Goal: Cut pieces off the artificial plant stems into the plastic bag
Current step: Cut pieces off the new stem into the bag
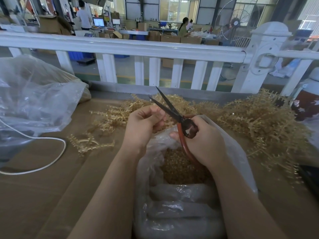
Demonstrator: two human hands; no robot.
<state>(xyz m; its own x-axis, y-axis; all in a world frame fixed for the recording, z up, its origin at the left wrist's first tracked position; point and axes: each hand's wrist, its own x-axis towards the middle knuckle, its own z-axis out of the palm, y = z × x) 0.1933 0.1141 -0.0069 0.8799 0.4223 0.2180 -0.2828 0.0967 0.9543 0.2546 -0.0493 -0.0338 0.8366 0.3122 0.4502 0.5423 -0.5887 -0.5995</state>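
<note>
My right hand [203,140] grips the red handles of a pair of scissors [168,107], whose dark blades point up and left and stand apart. My left hand [146,123] is curled just left of the blades, pinching something small and pale that I cannot make out. Both hands hover over an open clear plastic bag [238,152] holding several small golden cut pieces [181,169]. Golden artificial plant stems lie in a big heap [262,121] to the right, and a smaller scatter of stems [107,118] lies to the left.
A large crumpled clear bag [34,94] sits at the left on the brown table [51,195], with a white cable [57,157] looping near it. A white railing [138,49] runs behind the table. A dark red container [305,104] stands at far right.
</note>
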